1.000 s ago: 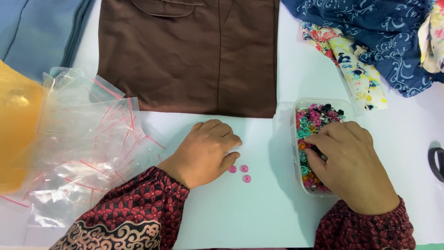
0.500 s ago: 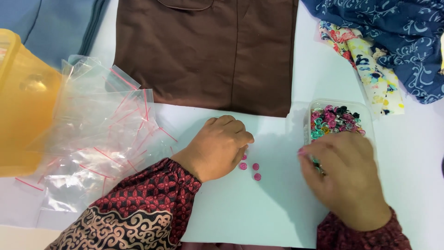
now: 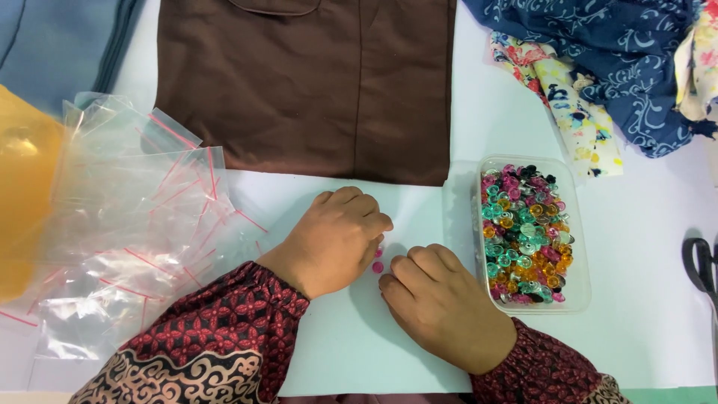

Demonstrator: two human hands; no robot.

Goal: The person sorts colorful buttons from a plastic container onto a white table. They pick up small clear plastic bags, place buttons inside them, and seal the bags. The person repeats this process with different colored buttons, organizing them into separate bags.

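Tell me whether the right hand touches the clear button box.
Apart. The head view shows bare white table between the right hand and the clear button box.

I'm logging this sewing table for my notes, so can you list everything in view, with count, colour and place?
brown garment: one, dark brown, folded flat at top centre
blue cloth: one, grey-blue, top left corner
patterned fabrics: several, navy print and floral, top right
zip bags: a loose pile, clear with red strips, left
yellow container: one, translucent yellow, left edge, partly cut off
clear tub: one, right of centre, holding mixed beads
beads: many, pink, teal, orange, black, silver, in the tub
pink beads: a few, on the white table between the hands, partly hidden
scissors: one, black handles, right edge, cut off
white table: one, under everything
left hand: knuckles up, beside the pink beads
right hand: palm down, just left of the tub
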